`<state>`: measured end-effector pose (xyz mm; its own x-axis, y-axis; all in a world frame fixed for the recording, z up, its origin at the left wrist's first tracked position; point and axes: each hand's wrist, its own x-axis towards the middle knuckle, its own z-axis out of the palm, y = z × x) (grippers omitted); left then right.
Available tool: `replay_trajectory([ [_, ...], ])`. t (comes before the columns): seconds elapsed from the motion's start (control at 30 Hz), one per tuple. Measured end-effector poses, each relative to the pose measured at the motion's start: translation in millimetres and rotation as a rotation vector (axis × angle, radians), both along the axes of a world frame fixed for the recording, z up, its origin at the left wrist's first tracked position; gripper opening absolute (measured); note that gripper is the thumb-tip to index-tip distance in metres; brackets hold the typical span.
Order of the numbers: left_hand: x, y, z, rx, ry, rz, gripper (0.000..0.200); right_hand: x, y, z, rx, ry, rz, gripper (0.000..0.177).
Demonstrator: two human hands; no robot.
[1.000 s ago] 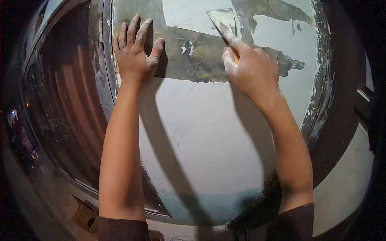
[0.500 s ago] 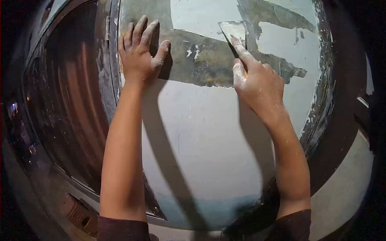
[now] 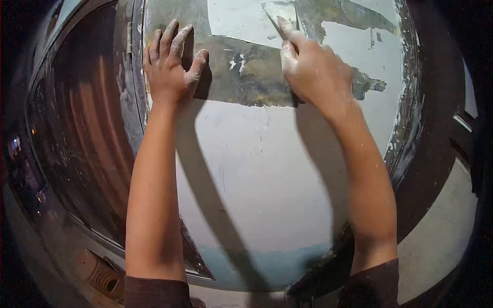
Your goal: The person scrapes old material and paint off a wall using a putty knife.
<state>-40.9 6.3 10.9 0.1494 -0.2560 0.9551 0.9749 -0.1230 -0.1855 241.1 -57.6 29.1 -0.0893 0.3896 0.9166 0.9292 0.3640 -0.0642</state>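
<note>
My right hand (image 3: 318, 72) is closed round a putty knife (image 3: 283, 12), with the index finger stretched along its blade. The blade lies against the wall (image 3: 257, 169), at the edge of a white patch of coating near the top. Flat on the wall at the upper left rests my left hand (image 3: 171, 72), fingers spread and holding nothing. White powder coats the fingers of both hands. Between the hands runs a bare grey-brown strip (image 3: 246, 77) with ragged edges and small white flecks. The knife's handle is hidden in my palm.
A dark wooden frame (image 3: 134, 66) and a brown panel (image 3: 87, 118) stand to the left. Along the right runs a rough, flaking dark edge (image 3: 408, 102). A brown ridged object (image 3: 102, 277) sits at the lower left. Below is a blue-green band (image 3: 257, 262) on the wall.
My right hand has moved up and to the left with the putty knife, onto the white patch. My left hand stays on the wall. The view has shifted slightly.
</note>
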Motion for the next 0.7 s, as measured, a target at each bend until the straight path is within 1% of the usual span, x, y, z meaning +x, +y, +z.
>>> replay_trajectory([
  [0.03, 0, 0, 1, 0.003, -0.001, 0.001, 0.062, 1, 7, 7, 0.003, -0.001, 0.001, 0.051],
  [0.1, -2, 1, 1, 0.009, 0.020, -0.045, 0.062, 2, 14, 15, 0.178, -0.030, 0.047, 0.056],
  [0.13, -2, 3, 0, 0.007, 0.007, -0.037, 0.062, 2, 12, 9, 0.180, -0.031, 0.050, 0.056],
  [0.2, -4, 6, 1, 0.015, 0.016, -0.032, 0.063, 2, -4, -19, -0.027, 0.030, 0.043, 0.052],
  [0.23, -2, 3, 0, 0.003, 0.001, -0.034, 0.063, 1, -12, -30, -0.138, 0.031, 0.022, 0.053],
  [0.33, 1, 0, -1, -0.028, -0.027, -0.032, 0.063, 4, -16, -28, -0.152, -0.004, -0.032, 0.053],
  [0.37, 1, 0, -1, -0.027, -0.024, -0.032, 0.063, 5, -6, -17, -0.060, 0.003, -0.011, 0.052],
  [0.4, 1, 0, 0, -0.026, -0.022, -0.032, 0.063, 6, 2, -2, -0.061, 0.002, -0.011, 0.052],
  [0.47, 1, 1, -1, -0.023, -0.029, -0.022, 0.064, 7, 13, 21, 0.026, -0.020, 0.016, 0.052],
  [0.5, 1, 0, 0, -0.020, -0.021, -0.029, 0.064, 6, 15, 18, 0.152, -0.035, 0.032, 0.052],
  [0.53, 0, 1, 0, -0.019, -0.014, -0.034, 0.064, 5, 10, 12, 0.154, -0.040, 0.034, 0.052],
  [0.6, -1, 3, 0, 0.011, 0.006, -0.072, 0.061, 1, -6, -14, -0.020, 0.000, 0.018, 0.053],
  [0.63, 2, 1, -1, 0.004, -0.010, -0.062, 0.061, -2, -10, -30, -0.084, 0.018, -0.051, 0.051],
  [0.67, 4, -1, -3, -0.003, -0.027, -0.054, 0.060, -2, -12, -45, -0.103, 0.021, -0.045, 0.053],
  [0.7, 4, -2, -3, -0.014, -0.017, -0.045, 0.061, -2, -11, -48, -0.122, 0.020, -0.068, 0.052],
])
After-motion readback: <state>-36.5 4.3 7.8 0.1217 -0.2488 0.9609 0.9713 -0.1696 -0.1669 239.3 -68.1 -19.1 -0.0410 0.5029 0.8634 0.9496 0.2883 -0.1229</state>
